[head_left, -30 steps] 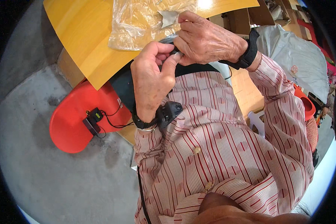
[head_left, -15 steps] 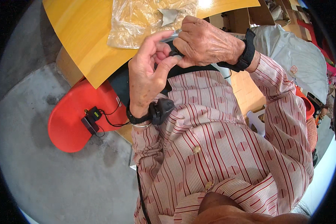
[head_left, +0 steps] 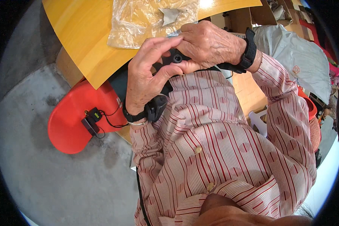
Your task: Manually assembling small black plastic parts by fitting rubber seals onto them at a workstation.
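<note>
A small dark round part (head_left: 177,58) with a hole in its middle shows between my two hands, above my lap. My right hand (head_left: 211,45) is closed at its edge, thumb and bent fingers gripping it; how far the part runs behind the fingers is hidden. My left hand (head_left: 145,71) curves around the other side, index finger and thumb spread apart, their tips touching the right hand. Its other fingers are partly hidden. Just beyond the hands, a clear plastic bag (head_left: 133,34) lies on the yellow table (head_left: 79,41), with a torn grey scrap (head_left: 170,16) on it.
A red stool (head_left: 67,120) stands at the left, with a small black device (head_left: 90,126) and cables on it. Cardboard boxes (head_left: 239,19) and a white sack (head_left: 295,56) are at the right. The table's corner juts toward my left arm.
My left hand has shifted slightly left and its index finger and thumb have spread apart. The round part's hole now faces up into view. My right hand has lowered slightly.
</note>
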Demonstrator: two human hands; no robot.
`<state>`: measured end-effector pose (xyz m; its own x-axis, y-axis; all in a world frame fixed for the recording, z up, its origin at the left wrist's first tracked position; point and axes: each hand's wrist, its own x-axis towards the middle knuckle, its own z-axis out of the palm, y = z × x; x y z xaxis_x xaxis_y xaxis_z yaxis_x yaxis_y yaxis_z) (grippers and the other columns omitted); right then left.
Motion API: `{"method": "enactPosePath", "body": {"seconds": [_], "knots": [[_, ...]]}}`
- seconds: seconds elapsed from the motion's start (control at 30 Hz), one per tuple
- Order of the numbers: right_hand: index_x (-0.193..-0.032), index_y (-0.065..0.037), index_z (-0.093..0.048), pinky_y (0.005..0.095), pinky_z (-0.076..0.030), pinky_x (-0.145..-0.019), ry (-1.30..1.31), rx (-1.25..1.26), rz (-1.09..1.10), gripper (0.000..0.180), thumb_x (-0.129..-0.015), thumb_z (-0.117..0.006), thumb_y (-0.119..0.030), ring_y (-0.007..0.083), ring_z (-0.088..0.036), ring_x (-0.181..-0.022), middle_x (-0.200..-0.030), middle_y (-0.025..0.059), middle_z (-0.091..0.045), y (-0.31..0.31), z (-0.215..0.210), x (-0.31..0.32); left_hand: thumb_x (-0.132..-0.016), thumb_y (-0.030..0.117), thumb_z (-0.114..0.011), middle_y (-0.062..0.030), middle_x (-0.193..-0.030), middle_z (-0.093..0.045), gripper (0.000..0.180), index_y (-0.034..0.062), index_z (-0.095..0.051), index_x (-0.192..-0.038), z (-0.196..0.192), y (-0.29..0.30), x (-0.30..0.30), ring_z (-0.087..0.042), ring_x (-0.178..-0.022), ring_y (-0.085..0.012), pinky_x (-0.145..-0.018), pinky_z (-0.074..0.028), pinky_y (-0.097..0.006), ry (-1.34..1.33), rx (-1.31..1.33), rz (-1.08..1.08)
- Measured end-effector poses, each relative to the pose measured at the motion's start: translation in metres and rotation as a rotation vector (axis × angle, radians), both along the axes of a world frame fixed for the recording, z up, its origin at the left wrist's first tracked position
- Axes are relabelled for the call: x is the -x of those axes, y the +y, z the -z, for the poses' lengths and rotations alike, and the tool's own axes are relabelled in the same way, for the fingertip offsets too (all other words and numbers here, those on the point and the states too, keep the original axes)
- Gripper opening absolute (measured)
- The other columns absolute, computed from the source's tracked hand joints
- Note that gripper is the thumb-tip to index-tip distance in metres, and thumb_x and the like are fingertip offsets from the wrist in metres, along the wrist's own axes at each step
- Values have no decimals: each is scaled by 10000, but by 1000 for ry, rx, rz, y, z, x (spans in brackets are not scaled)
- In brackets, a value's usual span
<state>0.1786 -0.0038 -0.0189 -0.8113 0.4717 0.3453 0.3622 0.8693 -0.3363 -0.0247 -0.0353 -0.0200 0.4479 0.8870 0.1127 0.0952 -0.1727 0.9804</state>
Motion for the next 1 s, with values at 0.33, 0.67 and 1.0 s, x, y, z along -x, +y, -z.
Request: {"method": "enactPosePath", "body": {"seconds": [0.33, 0.67, 1.0], "knots": [[-681, -37, -478, 323, -454, -447, -108, -116, 76, 312, -759, -619, -305, 225, -519, -543, -582, 68, -471, 3, 2, 8, -852, 97, -648, -38, -908, -618, 254, -38, -573, -1053, -6, -4, -1, -550, -793, -55, -724, -434, -191, -171, 683, -193], [-576, -66, -459, 287, -409, -406, -148, -251, 35, 255, -680, -609, -245, 192, -494, -534, -587, 42, -444, 2, -12, 9, -828, 32, -622, -42, -875, -593, 198, -52, -573, -1000, -12, -12, -8, -538, -803, -90, -754, -418, -213, -171, 582, -279], [-543, -76, -447, 278, -401, -428, -244, -311, 116, 263, -673, -576, -266, 163, -494, -531, -574, 15, -448, -2, -11, 7, -818, 21, -638, -37, -852, -586, 173, -57, -588, -965, -5, -7, -16, -523, -754, -76, -690, -418, -202, -240, 525, -322]]}}
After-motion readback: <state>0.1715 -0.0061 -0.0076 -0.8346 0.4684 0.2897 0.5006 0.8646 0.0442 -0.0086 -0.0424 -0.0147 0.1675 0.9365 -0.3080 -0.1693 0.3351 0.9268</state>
